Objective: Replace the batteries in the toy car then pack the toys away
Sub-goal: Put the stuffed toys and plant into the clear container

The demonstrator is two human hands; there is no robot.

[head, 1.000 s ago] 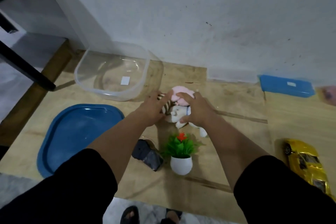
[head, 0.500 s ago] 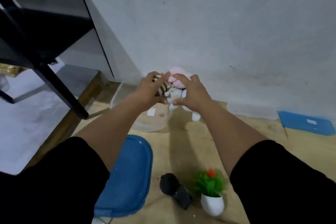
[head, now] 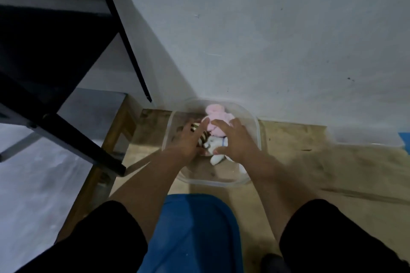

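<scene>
Single head view, looking forward and down at floor (head: 310,162) by wall (head: 266,40), close.

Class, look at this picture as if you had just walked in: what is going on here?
A person is packing soft toys away. Both hands, the left hand and the right hand, hold a small bundle of soft toys, pink, white and striped, inside a clear plastic box that stands on the wooden floor against the wall. The box's blue lid lies off the box, nearer the person, so the box is still open. No toy car shows in this view.
</scene>
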